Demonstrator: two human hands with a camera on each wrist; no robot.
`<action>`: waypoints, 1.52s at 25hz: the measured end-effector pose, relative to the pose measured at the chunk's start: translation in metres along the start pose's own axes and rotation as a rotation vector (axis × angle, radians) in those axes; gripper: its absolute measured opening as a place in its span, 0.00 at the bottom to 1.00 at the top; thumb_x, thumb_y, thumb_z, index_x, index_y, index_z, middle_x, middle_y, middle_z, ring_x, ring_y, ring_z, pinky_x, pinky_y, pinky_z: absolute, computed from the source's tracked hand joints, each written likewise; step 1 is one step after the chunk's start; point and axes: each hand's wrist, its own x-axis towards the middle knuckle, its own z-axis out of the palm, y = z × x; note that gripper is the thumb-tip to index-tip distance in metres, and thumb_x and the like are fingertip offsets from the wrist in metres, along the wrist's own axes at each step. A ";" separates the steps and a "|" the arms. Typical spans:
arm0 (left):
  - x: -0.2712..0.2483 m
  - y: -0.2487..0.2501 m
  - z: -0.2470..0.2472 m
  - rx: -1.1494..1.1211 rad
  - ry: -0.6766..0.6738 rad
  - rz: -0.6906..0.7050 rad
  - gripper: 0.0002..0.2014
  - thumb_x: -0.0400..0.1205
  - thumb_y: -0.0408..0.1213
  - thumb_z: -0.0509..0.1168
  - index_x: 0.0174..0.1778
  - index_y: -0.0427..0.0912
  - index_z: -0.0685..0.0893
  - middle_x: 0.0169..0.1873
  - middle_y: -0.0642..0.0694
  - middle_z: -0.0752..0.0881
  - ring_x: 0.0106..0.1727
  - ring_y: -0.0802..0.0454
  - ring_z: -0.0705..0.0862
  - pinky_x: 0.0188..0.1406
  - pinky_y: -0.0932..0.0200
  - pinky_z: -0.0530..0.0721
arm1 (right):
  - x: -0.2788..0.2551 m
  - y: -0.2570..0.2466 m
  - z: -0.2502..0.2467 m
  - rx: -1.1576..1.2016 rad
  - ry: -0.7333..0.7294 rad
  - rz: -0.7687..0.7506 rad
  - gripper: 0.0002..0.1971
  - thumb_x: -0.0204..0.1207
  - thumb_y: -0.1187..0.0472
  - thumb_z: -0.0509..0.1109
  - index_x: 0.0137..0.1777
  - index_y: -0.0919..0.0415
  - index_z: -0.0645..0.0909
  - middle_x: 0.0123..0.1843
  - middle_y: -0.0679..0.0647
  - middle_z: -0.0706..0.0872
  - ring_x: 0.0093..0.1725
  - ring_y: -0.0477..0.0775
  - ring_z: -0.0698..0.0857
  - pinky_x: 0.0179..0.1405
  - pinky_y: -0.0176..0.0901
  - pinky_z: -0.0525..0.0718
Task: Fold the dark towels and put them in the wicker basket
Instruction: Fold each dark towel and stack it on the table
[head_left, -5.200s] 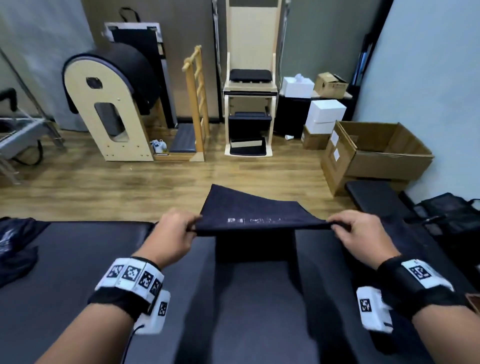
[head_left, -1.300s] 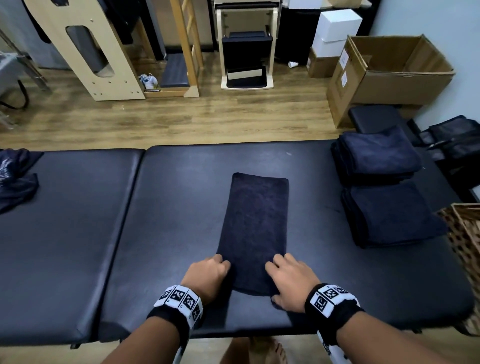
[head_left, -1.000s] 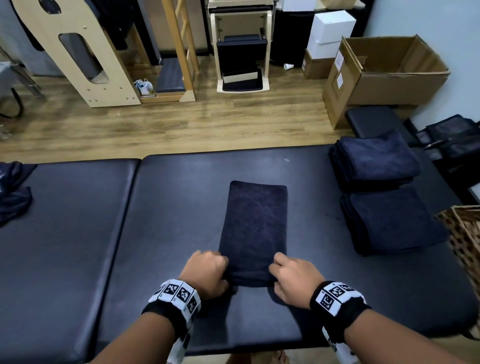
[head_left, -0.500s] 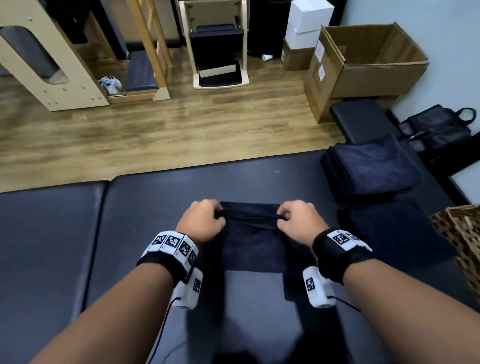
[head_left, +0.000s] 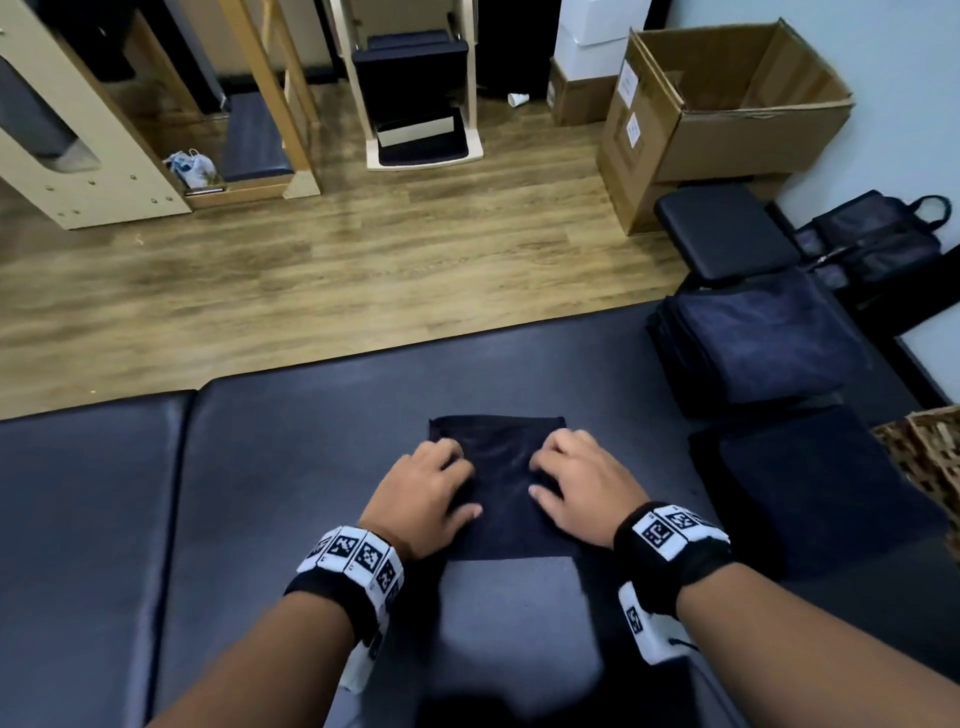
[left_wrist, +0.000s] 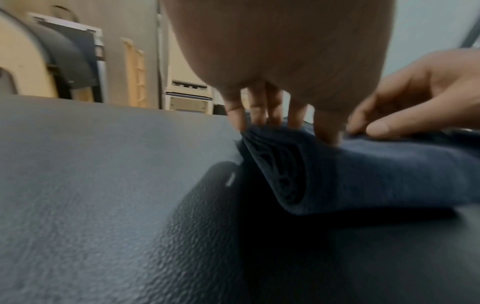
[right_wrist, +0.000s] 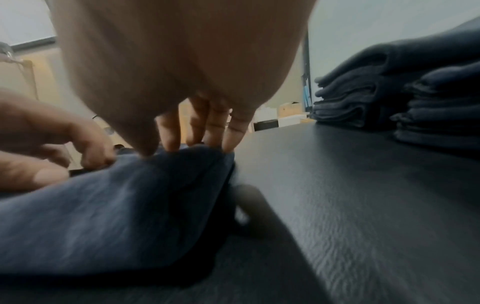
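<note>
A dark towel lies folded into a small rectangle on the black padded table. My left hand presses on its left part and my right hand on its right part. In the left wrist view the fingers point down with their tips on the towel. The right wrist view shows my fingers the same way on the towel. Neither hand grips the cloth. The wicker basket shows at the right edge.
Two stacks of folded dark towels sit on the table's right end, a far stack and a near stack beside the basket. Beyond the table are wood floor, an open cardboard box and wooden exercise equipment.
My hands carried the towel's near edge over to its far edge, folding it in half. They have let go of the edge and now press down on the folded towel.
</note>
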 end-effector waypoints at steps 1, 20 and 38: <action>-0.001 0.000 0.000 0.050 -0.087 -0.037 0.26 0.74 0.61 0.66 0.63 0.49 0.79 0.65 0.50 0.74 0.60 0.44 0.77 0.53 0.45 0.82 | 0.001 -0.002 0.003 -0.022 -0.078 0.039 0.21 0.75 0.45 0.70 0.66 0.49 0.80 0.64 0.45 0.75 0.63 0.54 0.74 0.61 0.56 0.83; -0.024 0.045 0.038 -0.598 -0.113 -0.878 0.19 0.68 0.54 0.76 0.41 0.41 0.86 0.41 0.46 0.91 0.50 0.44 0.88 0.50 0.52 0.87 | -0.041 -0.012 0.016 0.330 -0.084 0.828 0.13 0.71 0.53 0.74 0.51 0.59 0.80 0.54 0.56 0.88 0.55 0.61 0.86 0.50 0.45 0.83; 0.106 0.306 0.028 -0.996 0.225 -0.804 0.15 0.66 0.46 0.79 0.36 0.39 0.85 0.34 0.45 0.92 0.39 0.46 0.91 0.46 0.40 0.89 | -0.145 0.209 -0.174 0.554 0.231 0.520 0.10 0.67 0.57 0.79 0.46 0.48 0.82 0.37 0.39 0.86 0.49 0.52 0.88 0.52 0.43 0.83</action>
